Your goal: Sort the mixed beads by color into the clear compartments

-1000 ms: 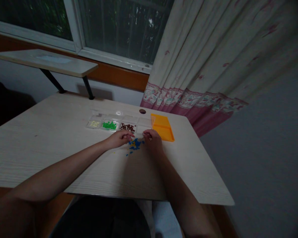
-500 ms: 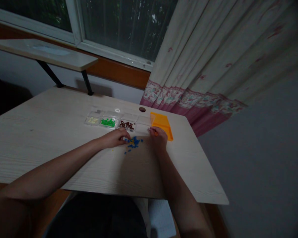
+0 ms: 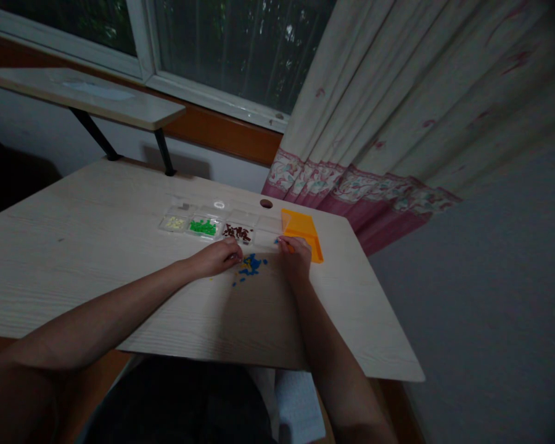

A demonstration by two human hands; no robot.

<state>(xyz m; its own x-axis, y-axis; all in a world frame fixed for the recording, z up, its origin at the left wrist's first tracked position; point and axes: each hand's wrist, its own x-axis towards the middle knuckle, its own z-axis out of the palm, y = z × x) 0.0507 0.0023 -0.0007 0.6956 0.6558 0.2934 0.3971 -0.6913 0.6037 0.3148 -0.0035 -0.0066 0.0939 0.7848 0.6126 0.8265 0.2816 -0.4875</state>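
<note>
A small pile of blue pieces (image 3: 253, 264), with a few yellow ones mixed in, lies on the desk between my hands. My left hand (image 3: 222, 254) rests at the left edge of the pile, fingers curled together; whatever they hold is hidden. To the right of the pile, my right hand (image 3: 296, 256) pinches a small blue piece (image 3: 276, 241) at its fingertips, near a clear box (image 3: 267, 237). Beyond my left hand, lidded clear boxes stand open in a row, holding brown pieces (image 3: 237, 232), green pieces (image 3: 203, 227) and cream pieces (image 3: 174, 223).
An open orange box (image 3: 300, 221) stands just behind my right hand. The pale wooden desk (image 3: 176, 327) has a round cable hole (image 3: 266, 203) near its back edge. A raised shelf (image 3: 120, 102) is at the back left, and a curtain (image 3: 351, 166) hangs behind the desk.
A blue piece now shows at my right fingertips. My left fingers have drawn slightly back from the pile and closed more. The view has shifted a little.
</note>
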